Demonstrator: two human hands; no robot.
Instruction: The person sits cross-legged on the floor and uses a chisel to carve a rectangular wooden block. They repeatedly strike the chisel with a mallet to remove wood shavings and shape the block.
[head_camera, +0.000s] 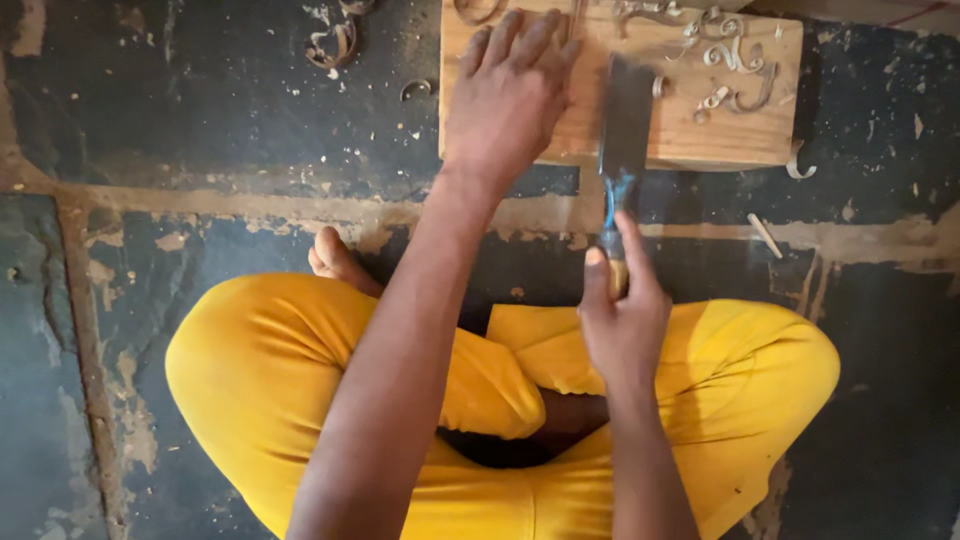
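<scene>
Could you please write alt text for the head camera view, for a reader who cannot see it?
A seated person's left hand presses flat on a wooden block while the right hand holds a broad chisel against it. Wood shavings lie around.

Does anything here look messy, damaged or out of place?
Only the mess: curled wood shavings lie scattered on the pale wooden block and the dark floor. The floor's surface is worn and patchy.

A wooden block (690, 140) lies on the floor (200, 120) before crossed legs (300, 380), shavings (725, 55) on it.
</scene>
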